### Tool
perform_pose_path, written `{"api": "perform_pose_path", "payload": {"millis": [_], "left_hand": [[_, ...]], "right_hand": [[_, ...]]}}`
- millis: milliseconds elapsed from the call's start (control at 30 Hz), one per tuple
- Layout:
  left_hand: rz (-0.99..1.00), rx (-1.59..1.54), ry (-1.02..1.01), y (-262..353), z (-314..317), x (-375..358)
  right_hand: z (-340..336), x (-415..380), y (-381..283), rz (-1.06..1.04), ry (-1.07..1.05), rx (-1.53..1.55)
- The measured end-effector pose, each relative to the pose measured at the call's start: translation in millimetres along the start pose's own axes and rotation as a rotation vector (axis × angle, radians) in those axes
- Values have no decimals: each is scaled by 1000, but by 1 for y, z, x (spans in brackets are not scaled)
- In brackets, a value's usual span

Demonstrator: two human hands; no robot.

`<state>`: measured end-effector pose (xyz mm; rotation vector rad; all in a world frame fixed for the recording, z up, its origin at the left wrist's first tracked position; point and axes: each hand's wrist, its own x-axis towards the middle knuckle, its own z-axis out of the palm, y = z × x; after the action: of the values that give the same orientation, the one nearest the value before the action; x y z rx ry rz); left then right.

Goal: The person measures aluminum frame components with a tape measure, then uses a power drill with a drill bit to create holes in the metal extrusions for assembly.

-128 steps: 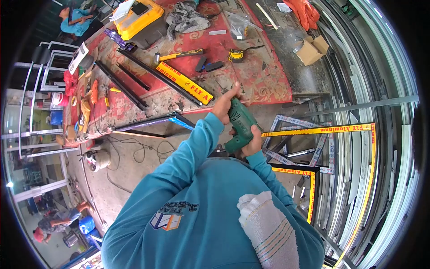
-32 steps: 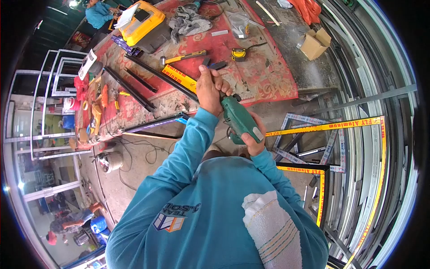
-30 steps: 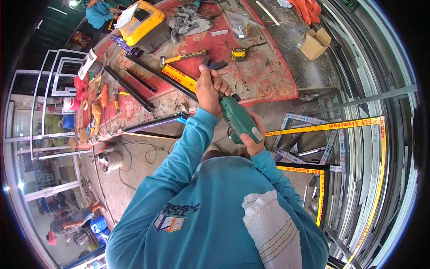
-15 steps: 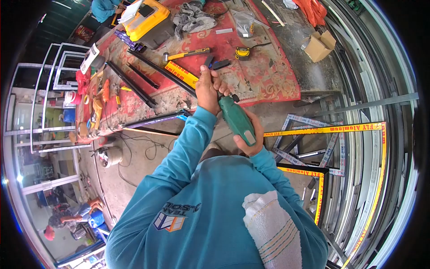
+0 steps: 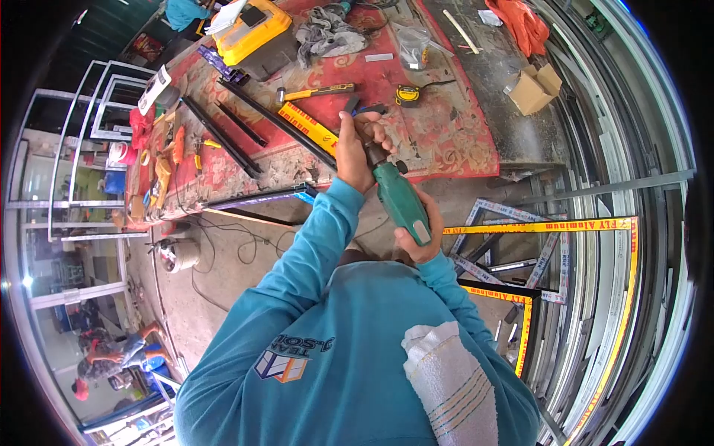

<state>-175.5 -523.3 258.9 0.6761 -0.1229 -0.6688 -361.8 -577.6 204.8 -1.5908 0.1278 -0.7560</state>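
Observation:
A green power drill (image 5: 400, 199) with a dark chuck is held in front of my chest, at the near edge of the table. My right hand (image 5: 424, 236) wraps round its rear end. At the front, my left hand (image 5: 355, 157) has its fingers curled at the chuck, thumb pointing up; part of the grip is hidden behind the hand. Just beyond lie a black bar (image 5: 279, 123), a yellow-labelled aluminium profile (image 5: 309, 126) and a yellow-and-black hammer (image 5: 318, 91). A yellow tape measure (image 5: 407, 94) rests to the right of the hammer.
A yellow-lidded toolbox (image 5: 253, 37) and a grey rag (image 5: 327, 36) sit at the back of the red cloth-covered table (image 5: 461, 141). Yellow-taped frames (image 5: 550, 227) stand at the right. Cables (image 5: 238, 241) cross the floor; a person (image 5: 115, 355) is at lower left.
The drill and my hands have shifted slightly right and down in the view. More of the chuck shows beside my left hand, whose fingers look looser. The camera view has shifted a little.

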Motion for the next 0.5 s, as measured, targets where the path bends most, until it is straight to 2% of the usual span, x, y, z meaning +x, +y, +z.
{"api": "perform_pose_path", "payload": {"millis": [233,300,433,500], "left_hand": [[-128,-101,-1,3,1,-6],[-155,-139,-113,1,-7,-5],[-137,-74,-124,2,-9,-10],[-100,3,-183,5,-5,-15]], "right_hand": [[1,-5,5,72,68,129],[1,-5,4,105,74,142],[4,-9,1,156,94,199],[4,-13,6,243,78,333]]}}
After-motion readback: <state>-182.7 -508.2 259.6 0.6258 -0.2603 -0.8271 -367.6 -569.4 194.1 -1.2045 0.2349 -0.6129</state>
